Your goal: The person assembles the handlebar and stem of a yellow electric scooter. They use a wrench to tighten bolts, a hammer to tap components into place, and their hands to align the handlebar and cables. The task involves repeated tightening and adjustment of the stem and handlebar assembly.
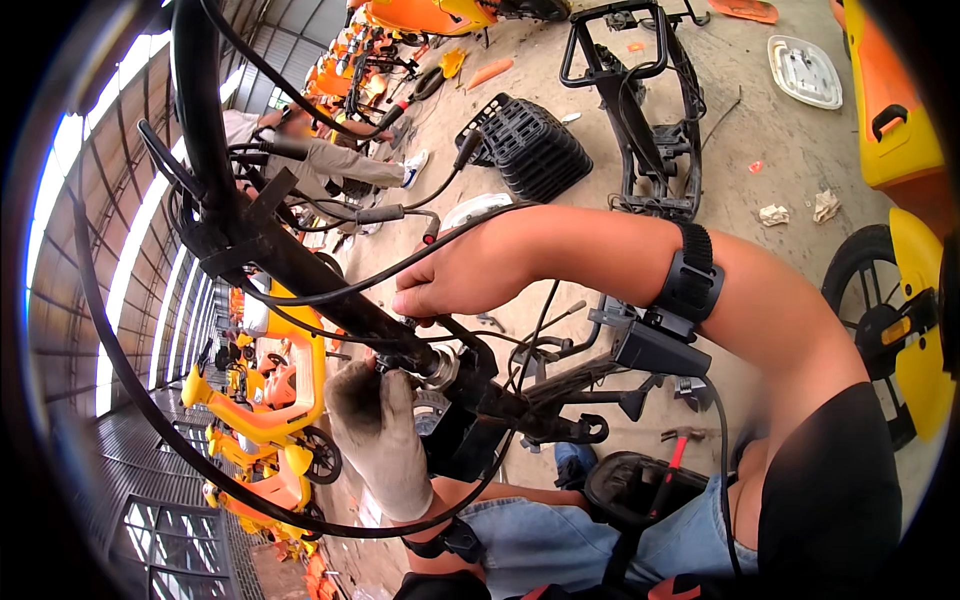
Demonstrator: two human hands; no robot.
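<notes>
Gloved L hand [385,430] & bare R hand [475,268] curl partway nr lower end of slanting blk stem [295,262], prob. for access from opp. sides; can't tell what's gripped.

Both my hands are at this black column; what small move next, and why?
Perhaps steady the column with your left hand: it's gloved and near the silver collar, while your bare right hand is at the column's opposite side.
</notes>
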